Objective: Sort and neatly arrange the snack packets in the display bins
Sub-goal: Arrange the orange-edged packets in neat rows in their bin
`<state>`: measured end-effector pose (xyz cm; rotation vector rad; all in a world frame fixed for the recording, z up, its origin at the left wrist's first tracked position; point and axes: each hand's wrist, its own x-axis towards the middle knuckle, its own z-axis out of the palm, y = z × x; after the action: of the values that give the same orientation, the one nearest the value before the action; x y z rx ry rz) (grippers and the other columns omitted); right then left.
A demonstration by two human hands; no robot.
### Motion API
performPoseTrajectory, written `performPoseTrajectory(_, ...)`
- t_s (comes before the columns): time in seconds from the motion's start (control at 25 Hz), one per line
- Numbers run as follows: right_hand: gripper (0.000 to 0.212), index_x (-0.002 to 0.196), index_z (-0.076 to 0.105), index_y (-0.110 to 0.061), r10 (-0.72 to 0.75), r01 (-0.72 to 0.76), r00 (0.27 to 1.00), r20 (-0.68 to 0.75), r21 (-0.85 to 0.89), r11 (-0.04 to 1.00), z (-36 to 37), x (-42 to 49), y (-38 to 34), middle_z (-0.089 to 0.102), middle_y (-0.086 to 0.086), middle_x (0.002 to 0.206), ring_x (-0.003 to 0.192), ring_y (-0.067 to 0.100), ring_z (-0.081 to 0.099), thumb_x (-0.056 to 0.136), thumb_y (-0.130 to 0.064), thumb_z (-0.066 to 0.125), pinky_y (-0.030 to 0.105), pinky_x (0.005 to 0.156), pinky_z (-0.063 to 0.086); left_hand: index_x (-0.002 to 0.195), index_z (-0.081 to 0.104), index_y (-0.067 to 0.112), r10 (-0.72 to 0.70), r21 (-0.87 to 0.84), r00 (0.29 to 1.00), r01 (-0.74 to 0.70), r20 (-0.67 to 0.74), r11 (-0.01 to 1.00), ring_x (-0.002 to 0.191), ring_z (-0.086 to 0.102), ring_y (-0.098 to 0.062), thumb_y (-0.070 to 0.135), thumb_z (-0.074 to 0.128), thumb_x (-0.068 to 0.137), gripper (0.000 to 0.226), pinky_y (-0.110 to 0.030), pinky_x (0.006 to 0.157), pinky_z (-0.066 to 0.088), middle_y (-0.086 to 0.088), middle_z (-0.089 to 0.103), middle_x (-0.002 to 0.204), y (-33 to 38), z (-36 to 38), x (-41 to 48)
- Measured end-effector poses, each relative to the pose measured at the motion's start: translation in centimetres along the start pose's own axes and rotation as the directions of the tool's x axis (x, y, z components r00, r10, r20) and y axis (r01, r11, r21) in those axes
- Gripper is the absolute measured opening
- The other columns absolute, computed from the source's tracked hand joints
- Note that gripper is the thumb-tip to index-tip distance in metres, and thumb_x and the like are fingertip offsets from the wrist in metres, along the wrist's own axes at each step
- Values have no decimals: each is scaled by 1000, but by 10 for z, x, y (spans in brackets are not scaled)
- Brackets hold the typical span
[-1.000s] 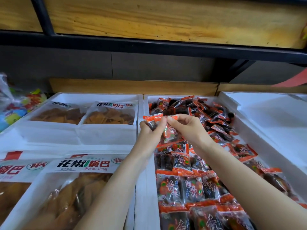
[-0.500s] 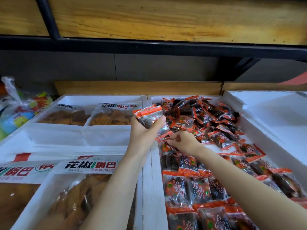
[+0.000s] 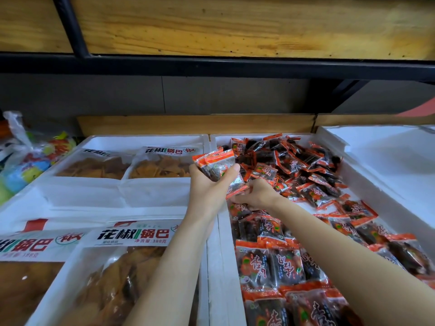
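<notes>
**Left hand lifts its bundle clear while the right goes back for more**

Since a second ago the two hands have parted: then both pinched one cluster of packets together, and now the left hand has risen over the left wall of the middle foam bin, while the right hand has dropped to the packets inside it.

The left hand is closed around a small stack of red-edged snack packets, thumb across the front, held upright, apparently so the pile below stays reachable. The right hand lies low, just inside that wall, fingers curled at the bottom edge of a packet hanging from the bundle; whether it grips that one or one lying beneath, I cannot tell.

Toward the bin's near end, packets lie flat in overlapping rows, faces up, likely the finished part. Toward its far end they sit in a loose heap, still unsorted. Left of the bin lie large bags of rice crust; right of it, a white foam bin.
</notes>
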<state>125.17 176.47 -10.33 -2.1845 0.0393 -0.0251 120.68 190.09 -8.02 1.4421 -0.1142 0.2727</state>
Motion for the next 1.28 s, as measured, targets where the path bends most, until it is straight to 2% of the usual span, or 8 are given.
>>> performPoseTrajectory(0.12, 21, 69, 54, -11, -44, 54, 991, -123, 76, 996, -9, -4, -7, 50, -2, 58, 52, 13, 45, 80, -14, 72, 26, 53, 42, 127, 44, 15, 9, -7, 1000, -9, -18, 1000, 102, 64, -16, 30, 78, 77, 62, -37, 91, 53, -1, 64, 111, 1, 1, -1)
performPoseTrajectory(0.28, 19, 76, 55, -14, -101, 157, 957, -271, 191, 969, -37, -19, -17, 54, -3, 60, 67, 20, 58, 80, -19, 73, 38, 74, 54, 124, 46, 17, -11, -62, 1000, 11, 3, 998, 96, 67, -15, 27, 78, 78, 56, -36, 85, 56, 0, 67, 107, 3, 7, -9)
performPoseTrajectory(0.44, 17, 90, 52, -10, -60, 79, 994, -91, 227, 971, -59, -57, -22, 61, -6, 62, 61, 7, 61, 85, -14, 68, 21, 63, 52, 121, 47, 17, 11, -68, 1000, -11, -9, 998, 95, 65, -10, 25, 75, 81, 50, -31, 85, 53, 2, 65, 105, 6, 11, -17)
performPoseTrajectory(0.64, 20, 106, 59, -7, -1, -24, 987, 162, 155, 988, -63, -107, -12, 62, 5, 85, 73, 11, 60, 87, -11, 65, 19, 62, 55, 123, 45, 15, 21, -47, 1000, -22, -20, 999, 97, 63, -11, 24, 74, 82, 51, -31, 86, 52, 1, 64, 108, 13, 15, -25)
performPoseTrajectory(0.84, 6, 94, 61, -13, 14, -38, 974, 226, 103, 994, -36, -120, 4, 59, 1, 82, 65, 10, 59, 89, -9, 61, 21, 61, 53, 127, 42, 16, -11, -32, 1000, 10, -20, 999, 107, 61, -17, 25, 75, 81, 57, -37, 95, 50, 0, 61, 114, 10, 15, -29)
performPoseTrajectory(1.0, 11, 82, 59, -17, -26, 9, 958, 285, 61, 998, -17, -118, 14, 55, -3, 72, 56, 5, 56, 90, -8, 60, 22, 66, 54, 124, 43, 15, -19, -4, 1000, 19, -7, 1000, 105, 61, -18, 23, 74, 82, 52, -37, 92, 51, -2, 62, 110, 8, 13, -28)
performPoseTrajectory(1.16, 9, 92, 63, -20, -200, 237, 961, 191, -196, 951, -13, -114, 20, 54, -15, 76, 66, -3, 51, 85, -20, 68, 7, 64, 41, 125, 44, 16, -57, -4, 998, 58, 7, 998, 107, 61, -20, 27, 76, 80, 56, -43, 97, 50, -4, 62, 116, 5, 13, -26)
performPoseTrajectory(1.28, 24, 101, 64, -21, -256, 283, 955, 147, -207, 937, -12, -111, 28, 56, -16, 88, 83, -1, 51, 80, -27, 73, 8, 72, 39, 121, 53, 17, -109, -61, 993, 112, 52, 992, 101, 66, -19, 30, 81, 73, 56, -44, 93, 53, -3, 68, 111, 5, 12, -24)
